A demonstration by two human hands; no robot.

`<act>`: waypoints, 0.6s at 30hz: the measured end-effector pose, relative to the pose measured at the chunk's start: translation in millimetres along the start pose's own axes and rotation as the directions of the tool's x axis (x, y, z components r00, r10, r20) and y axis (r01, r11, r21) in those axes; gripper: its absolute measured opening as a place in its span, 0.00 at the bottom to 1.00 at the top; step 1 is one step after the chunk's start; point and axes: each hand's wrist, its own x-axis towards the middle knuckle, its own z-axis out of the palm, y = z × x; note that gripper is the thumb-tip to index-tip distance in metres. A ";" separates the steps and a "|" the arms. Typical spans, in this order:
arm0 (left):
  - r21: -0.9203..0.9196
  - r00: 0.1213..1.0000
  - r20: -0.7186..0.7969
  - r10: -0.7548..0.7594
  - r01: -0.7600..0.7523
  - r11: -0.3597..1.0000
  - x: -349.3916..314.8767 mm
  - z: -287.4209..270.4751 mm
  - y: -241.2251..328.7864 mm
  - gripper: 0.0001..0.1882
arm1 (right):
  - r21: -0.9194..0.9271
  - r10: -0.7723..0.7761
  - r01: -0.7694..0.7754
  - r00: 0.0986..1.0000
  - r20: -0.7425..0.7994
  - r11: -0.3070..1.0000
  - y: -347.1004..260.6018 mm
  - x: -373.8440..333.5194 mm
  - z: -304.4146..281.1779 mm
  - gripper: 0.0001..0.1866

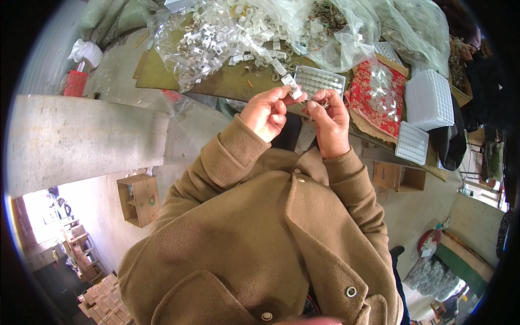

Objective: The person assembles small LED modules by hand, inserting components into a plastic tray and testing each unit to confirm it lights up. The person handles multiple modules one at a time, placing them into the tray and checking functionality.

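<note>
My left hand [264, 115] pinches a small white card [291, 85] between thumb and fingertips, in front of my chest at the table's near edge. Close beside it, the thumb and fingers of my right hand [330, 122] are pressed together. Whatever they grip is too small to make out. Just beyond both hands lies a clear plastic tray [322, 77] with rows of round pockets. A large heap of similar small white cards [216, 46] spreads over the table's far left, partly on clear plastic.
Clear plastic bags [346, 40] with small parts lie at the far side. Right of my hands are a red patterned cloth [374, 92], a stack of white pocketed trays [429, 100] and a single tray [413, 142] at the edge. A cardboard box [138, 200] stands lower left.
</note>
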 end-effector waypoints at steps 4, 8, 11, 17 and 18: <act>-0.153 0.996 -0.038 -0.076 0.069 0.986 1.1 -3.5 0.6 0.12 | -0.605 -0.388 0.404 0.907 0.165 0.686 -5.3 2.0 -1.2 0.07; -0.169 0.994 -0.045 -0.097 0.088 0.982 7.6 -8.6 0.3 0.12 | -0.760 -0.417 0.446 0.873 0.254 0.472 -6.0 4.2 -4.7 0.10; -0.106 0.988 -0.126 -0.091 0.078 0.991 11.5 -14.8 -1.4 0.12 | -0.778 -0.383 0.391 0.899 0.210 0.492 -0.3 2.7 -6.3 0.12; 0.235 0.992 -0.126 -0.007 0.037 0.971 16.5 -29.2 -17.4 0.13 | -0.769 -0.278 0.310 0.944 0.178 0.560 11.7 -20.0 -18.0 0.16; 0.248 0.991 -0.133 -0.011 0.044 0.968 17.7 -31.5 -18.8 0.13 | -0.786 -0.275 0.288 0.949 0.155 0.548 13.4 -25.1 -20.9 0.16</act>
